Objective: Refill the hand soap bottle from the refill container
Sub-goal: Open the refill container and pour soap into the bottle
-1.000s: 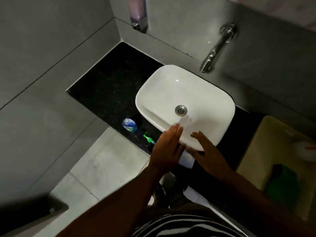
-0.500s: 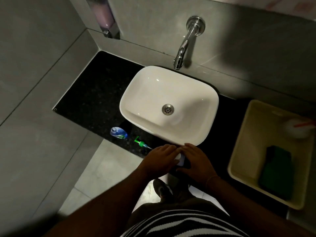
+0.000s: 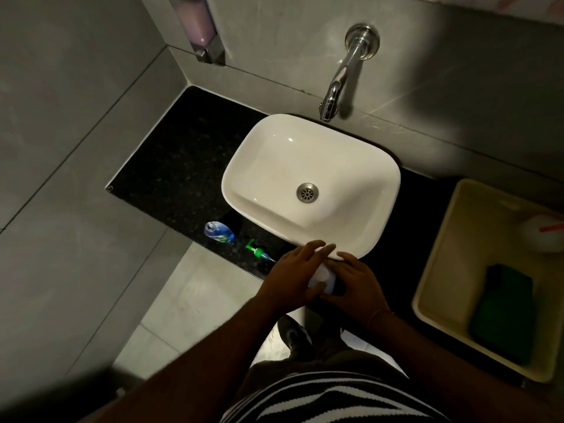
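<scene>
A small clear soap bottle (image 3: pixel 219 232) with blue liquid stands open on the black counter (image 3: pixel 171 175), left of the white basin (image 3: pixel 311 187). Its green pump head (image 3: pixel 258 252) lies on the counter beside it. At the counter's front edge, my left hand (image 3: pixel 293 276) and my right hand (image 3: pixel 357 285) both hold a pale white refill container (image 3: pixel 322 279), which they mostly hide. My left fingers reach over its top toward the basin rim.
A chrome tap (image 3: pixel 341 74) juts from the wall above the basin. A wall soap dispenser (image 3: pixel 203 29) hangs at the upper left. A beige bin (image 3: pixel 442 270) on the right holds a green object and a white bottle.
The view has shifted so the basin sits more centrally. Both hands have closed in around the white container at the counter's front edge.
</scene>
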### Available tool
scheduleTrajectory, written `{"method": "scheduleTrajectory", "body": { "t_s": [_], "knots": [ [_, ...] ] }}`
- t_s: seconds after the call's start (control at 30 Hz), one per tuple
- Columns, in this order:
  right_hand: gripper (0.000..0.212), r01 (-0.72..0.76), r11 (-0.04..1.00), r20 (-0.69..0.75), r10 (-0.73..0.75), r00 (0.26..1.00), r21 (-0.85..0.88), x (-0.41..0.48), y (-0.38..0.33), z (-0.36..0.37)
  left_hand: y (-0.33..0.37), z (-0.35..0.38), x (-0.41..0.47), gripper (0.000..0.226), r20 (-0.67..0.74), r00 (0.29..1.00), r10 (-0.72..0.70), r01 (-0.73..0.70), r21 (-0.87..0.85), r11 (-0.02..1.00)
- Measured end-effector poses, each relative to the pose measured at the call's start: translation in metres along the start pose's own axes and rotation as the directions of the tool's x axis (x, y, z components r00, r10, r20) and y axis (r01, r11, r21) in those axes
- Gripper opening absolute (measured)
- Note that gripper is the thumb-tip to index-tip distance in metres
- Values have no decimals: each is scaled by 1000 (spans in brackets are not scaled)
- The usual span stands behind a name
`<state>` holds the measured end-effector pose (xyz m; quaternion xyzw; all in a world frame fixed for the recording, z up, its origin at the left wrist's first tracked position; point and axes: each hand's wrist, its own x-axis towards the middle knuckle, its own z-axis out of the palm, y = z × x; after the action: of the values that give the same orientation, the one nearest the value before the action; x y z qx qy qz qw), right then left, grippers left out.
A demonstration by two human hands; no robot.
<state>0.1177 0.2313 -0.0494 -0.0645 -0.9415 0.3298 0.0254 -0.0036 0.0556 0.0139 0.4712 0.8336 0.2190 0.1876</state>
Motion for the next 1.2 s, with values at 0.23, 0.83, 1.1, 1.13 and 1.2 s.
{"method": "scheduleTrajectory", "body": {
  "t_s": [0.23, 0.83, 1.1, 1.13, 1.2],
  "knots": [
    [60, -1, 1000, 32, 2, 999, -20, 2, 0, -1, 26, -2, 22, 40, 77, 997, -10, 10, -4, 1000],
    [66, 32, 999, -51, -31, 998, 11, -2, -6, -5, 22, -6, 10, 43, -72, 979, -189, 202, 263, 944],
    [62, 36, 998, 69, -32, 997, -59, 0, -3, 1, 27, 5, 15, 57, -77, 982, -173, 188, 280, 941],
    [60, 35, 998, 72, -30, 997, -61, -1, -2, 1, 27, 5, 12, 54, -48, 990, -129, 137, 262, 955],
    [60, 12, 999, 50, -10, 999, -46, -2, 1, 1, 24, 4, 6, 49, 8, 998, -70, 66, 259, 964]
  ]
}}
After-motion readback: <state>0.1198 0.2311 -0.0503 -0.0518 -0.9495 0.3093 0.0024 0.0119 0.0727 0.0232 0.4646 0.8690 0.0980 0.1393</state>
